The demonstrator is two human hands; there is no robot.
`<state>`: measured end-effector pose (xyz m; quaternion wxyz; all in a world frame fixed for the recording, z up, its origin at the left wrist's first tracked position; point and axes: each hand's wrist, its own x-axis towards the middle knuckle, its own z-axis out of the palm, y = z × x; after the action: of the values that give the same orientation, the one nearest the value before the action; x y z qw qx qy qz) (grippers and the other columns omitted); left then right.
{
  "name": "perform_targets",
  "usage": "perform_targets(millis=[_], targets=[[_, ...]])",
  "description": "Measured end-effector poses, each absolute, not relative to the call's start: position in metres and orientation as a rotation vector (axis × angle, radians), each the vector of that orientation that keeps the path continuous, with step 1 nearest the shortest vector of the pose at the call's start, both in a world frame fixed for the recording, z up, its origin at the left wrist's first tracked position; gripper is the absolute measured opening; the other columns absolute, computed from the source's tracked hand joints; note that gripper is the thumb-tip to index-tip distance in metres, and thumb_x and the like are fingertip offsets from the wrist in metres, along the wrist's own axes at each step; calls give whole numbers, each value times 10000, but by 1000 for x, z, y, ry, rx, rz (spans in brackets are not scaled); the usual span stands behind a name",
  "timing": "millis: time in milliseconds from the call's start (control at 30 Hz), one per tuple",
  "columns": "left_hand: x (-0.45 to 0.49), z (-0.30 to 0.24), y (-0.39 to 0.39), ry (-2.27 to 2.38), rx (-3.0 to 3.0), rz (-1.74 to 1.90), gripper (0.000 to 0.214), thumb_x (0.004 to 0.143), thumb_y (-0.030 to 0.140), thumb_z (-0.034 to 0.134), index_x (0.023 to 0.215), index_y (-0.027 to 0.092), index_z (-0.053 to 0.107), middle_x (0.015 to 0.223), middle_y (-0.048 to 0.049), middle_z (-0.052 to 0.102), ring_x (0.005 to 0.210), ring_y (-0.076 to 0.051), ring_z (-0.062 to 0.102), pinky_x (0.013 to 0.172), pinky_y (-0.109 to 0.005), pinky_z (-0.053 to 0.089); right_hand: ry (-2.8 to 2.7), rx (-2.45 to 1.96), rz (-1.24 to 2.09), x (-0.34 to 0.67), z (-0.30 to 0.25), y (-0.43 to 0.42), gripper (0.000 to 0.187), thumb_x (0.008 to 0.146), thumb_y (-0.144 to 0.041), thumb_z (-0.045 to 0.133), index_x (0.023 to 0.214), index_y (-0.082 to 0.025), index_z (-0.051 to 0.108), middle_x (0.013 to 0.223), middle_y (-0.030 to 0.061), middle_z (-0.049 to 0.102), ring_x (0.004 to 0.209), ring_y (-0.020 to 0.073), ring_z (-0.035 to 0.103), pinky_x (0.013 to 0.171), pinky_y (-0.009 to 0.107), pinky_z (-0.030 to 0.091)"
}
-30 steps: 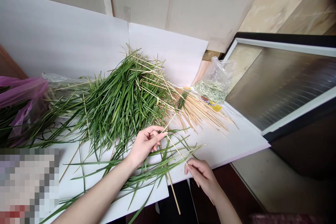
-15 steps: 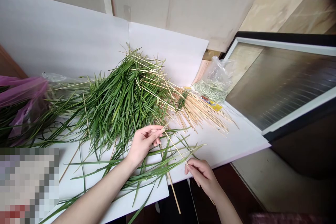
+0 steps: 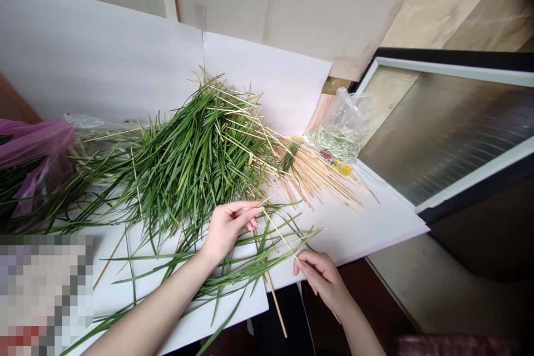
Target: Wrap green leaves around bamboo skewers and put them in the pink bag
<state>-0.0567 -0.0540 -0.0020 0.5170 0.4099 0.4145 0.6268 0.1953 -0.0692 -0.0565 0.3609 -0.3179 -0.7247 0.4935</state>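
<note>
My right hand (image 3: 319, 275) is closed around a thin bamboo skewer (image 3: 280, 235), which slants up and left to the fingertips of my left hand (image 3: 233, 225). The lower end of the skewer comes out below my right hand. Thumb and fingers of my left hand pinch together at the skewer's upper tip, where a short pale stalk end, seemingly of a garlic chive, sticks out. Loose garlic chives (image 3: 233, 275) lie beneath both hands. Behind my left hand rises a large heap of garlic chives (image 3: 200, 156) with several skewers lying across it.
Many bamboo skewers (image 3: 323, 175) are spread at the right of the white table (image 3: 375, 222). A clear bag (image 3: 340, 133) of pale green strands stands behind them. Pink plastic (image 3: 45, 144) covers greens at left. Another skewer (image 3: 276, 306) overhangs the front edge. A framed glass panel (image 3: 459, 133) stands right.
Almost nothing differs. Both hands keep their hold at the skewer, and my left fingertips have shifted very slightly.
</note>
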Motion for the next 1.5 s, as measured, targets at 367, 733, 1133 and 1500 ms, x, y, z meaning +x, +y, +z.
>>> perform_targets(millis=[367,733,1133,1500], targets=[[-57,-2,-56,993,1080,1539,242,681,314,880,863,162,830,609,-29,719,518,-101,604,536,-207,539,-1865,-845,1288,195,-55,-70,355,1036,-376,503,750,-192,606,494,-78,352,391,111,289,472,280,213],[-56,-1,-57,927,968,1429,247,778,349,823,867,128,761,715,-33,719,587,-99,633,551,-192,516,-1879,-872,1267,194,-53,-70,419,1039,-471,499,743,-193,601,510,-65,356,401,123,304,449,273,206],[-44,-10,-64,953,1114,1116,254,733,365,843,733,132,741,665,-30,679,554,-108,584,510,-205,422,-1890,-841,1307,192,-46,-72,386,1045,-420,505,745,-190,581,622,-39,439,448,115,334,475,269,221],[-46,3,-69,975,1781,935,190,894,277,641,904,193,811,892,-77,744,823,-211,660,720,-287,490,-1901,-823,1292,191,-45,-71,390,1045,-431,515,753,-188,601,622,-34,445,471,125,349,491,269,236]])
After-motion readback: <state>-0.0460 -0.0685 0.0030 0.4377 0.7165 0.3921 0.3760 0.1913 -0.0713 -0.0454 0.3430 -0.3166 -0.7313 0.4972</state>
